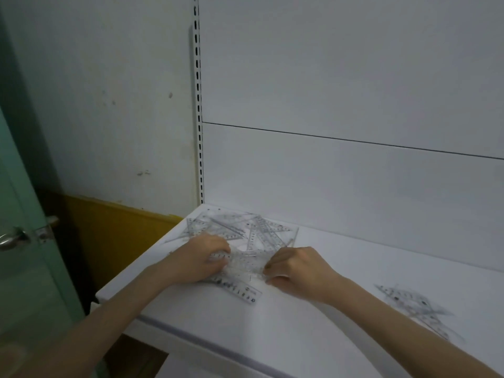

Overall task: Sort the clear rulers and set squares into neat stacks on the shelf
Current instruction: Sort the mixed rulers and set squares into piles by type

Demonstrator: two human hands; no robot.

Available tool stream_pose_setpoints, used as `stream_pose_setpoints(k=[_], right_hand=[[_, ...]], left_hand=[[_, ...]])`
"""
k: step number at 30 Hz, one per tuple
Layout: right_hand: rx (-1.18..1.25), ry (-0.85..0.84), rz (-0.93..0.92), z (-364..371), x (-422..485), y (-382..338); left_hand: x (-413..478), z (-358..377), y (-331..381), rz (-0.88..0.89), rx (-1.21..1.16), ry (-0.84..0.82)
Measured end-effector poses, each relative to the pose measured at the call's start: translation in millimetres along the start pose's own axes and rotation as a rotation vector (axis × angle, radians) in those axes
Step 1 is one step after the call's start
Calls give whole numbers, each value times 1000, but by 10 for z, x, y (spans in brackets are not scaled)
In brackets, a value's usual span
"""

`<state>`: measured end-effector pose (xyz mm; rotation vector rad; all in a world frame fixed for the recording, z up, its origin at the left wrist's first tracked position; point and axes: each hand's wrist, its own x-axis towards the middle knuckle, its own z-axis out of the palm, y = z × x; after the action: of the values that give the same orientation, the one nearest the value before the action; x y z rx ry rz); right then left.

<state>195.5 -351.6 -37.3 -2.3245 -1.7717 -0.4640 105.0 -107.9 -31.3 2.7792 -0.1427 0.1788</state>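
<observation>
A loose heap of clear rulers and set squares (240, 227) lies at the back left corner of the white shelf (300, 323). In front of it, my left hand (199, 259) and my right hand (297, 268) grip the two ends of a small bunch of clear rulers (245, 264), fingers curled around it. One clear ruler (241, 291) lies flat under the bunch, its printed numbers pointing toward the shelf's front edge. A second, smaller pile of clear rulers and set squares (414, 306) lies on the shelf to the right of my right forearm.
A white back panel (354, 173) rises behind the shelf, with a slotted upright (199, 132) at its left end. Left of the shelf are a yellow board (117, 241) and a green door with a metal handle (13, 240).
</observation>
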Motion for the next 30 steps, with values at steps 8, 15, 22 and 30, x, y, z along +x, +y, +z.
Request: stream_pose_setpoints(k=[8, 15, 22, 30], right_hand=[[-106, 459, 122, -235, -306, -48], [73, 635, 347, -397, -665, -32], [300, 683, 617, -601, -799, -129], [803, 774, 872, -895, -861, -214]], left_hand=[[-59, 83, 253, -3, -11, -129], [12, 144, 248, 82, 88, -18], [67, 110, 290, 237, 213, -23], [201, -26, 506, 364, 232, 565]])
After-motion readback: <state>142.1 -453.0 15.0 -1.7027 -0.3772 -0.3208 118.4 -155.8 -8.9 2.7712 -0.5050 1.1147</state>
